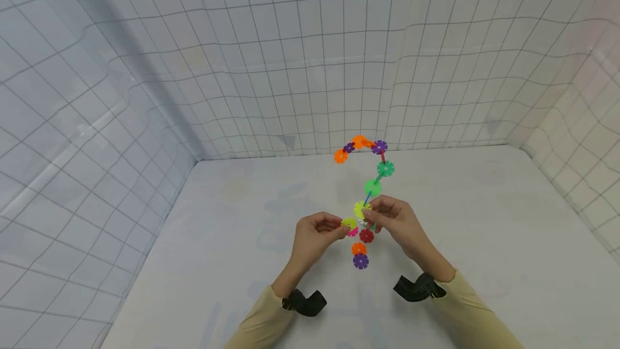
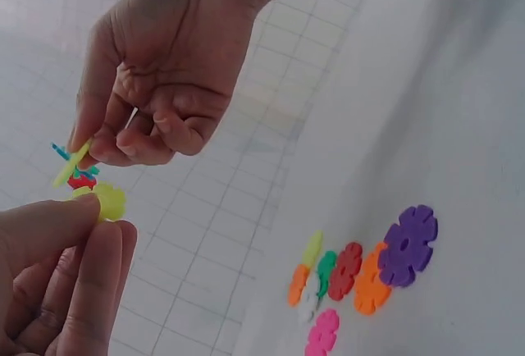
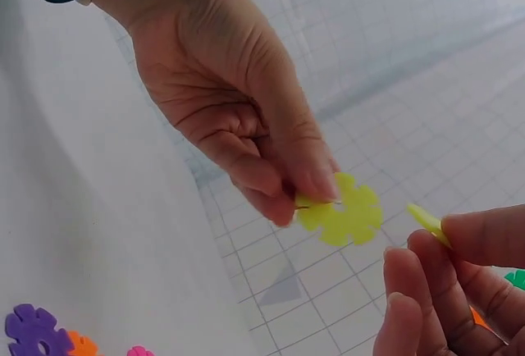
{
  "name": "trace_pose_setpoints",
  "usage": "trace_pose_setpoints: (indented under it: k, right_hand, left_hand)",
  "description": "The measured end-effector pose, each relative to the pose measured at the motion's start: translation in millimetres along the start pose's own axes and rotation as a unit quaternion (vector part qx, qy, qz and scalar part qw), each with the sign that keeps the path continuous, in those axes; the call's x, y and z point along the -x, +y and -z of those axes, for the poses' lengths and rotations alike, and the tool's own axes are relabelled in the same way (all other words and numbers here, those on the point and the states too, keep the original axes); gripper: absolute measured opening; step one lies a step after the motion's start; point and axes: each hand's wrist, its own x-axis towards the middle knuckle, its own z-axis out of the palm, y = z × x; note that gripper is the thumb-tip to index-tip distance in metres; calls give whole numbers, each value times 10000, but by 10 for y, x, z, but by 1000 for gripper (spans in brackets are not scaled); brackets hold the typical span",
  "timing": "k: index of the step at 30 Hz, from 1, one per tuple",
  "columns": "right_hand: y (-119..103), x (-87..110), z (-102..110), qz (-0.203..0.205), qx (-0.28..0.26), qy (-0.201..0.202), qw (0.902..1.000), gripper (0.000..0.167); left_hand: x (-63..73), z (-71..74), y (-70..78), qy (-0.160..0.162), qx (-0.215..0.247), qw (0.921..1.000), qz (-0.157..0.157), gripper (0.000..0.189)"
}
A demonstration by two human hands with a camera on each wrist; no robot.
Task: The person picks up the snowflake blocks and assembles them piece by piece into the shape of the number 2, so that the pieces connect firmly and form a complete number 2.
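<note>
My left hand (image 1: 317, 236) pinches a yellow snowflake disc (image 3: 349, 216) by its edge between thumb and fingers. Opposite it, my right hand (image 1: 394, 222) holds another yellow snowflake disc (image 1: 360, 210) at its rim. From that second disc a curved chain of interlocked discs runs away from me, through a green disc (image 1: 386, 168) and a purple disc (image 1: 379, 147) to an orange disc (image 1: 341, 155) at its far end. The left wrist view has the two yellow discs close to each other, one nearly edge-on.
Below the hands, loose discs lie on the white table (image 1: 232, 263): a purple one (image 1: 360, 261), an orange one (image 1: 359, 249), a dark red one (image 1: 366, 236) and a pink one (image 2: 322, 333), among others. White gridded sheeting (image 1: 310, 69) rises behind and at both sides.
</note>
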Motion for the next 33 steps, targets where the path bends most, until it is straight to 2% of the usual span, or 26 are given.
trace_pose_setpoints:
  k: [7, 13, 17, 21, 24, 27, 30, 33]
  right_hand:
    - [-25, 20, -37, 164, 65, 275, 9995, 13]
    - [-46, 24, -56, 329, 42, 398, 9987, 14]
    - [-56, 30, -64, 349, 13, 437, 9984, 14]
    - [-68, 39, -76, 410, -13, 468, 9981, 14]
    - [-64, 43, -85, 463, -69, 488, 9977, 14]
    - [-58, 47, -94, 478, -108, 500, 9975, 14]
    - [-51, 53, -104, 437, -109, 516, 9976, 14]
    - [-45, 61, -119, 405, -61, 543, 9977, 14]
  left_hand:
    - [58, -6, 186, -207, 853, 9959, 209, 16]
    - [75, -8, 206, -330, 1474, 9881, 277, 18]
    - [74, -15, 175, -361, 1650, 9853, 249, 22]
    - [76, -37, 165, -242, 1592, 9869, 90, 22]
    - [116, -61, 284, -71, 1253, 9917, -270, 16]
    - [160, -89, 391, 145, 812, 9930, -841, 11]
    - [176, -117, 401, 334, 476, 9876, -1456, 8]
    - [181, -144, 395, 488, 241, 9803, -1899, 6]
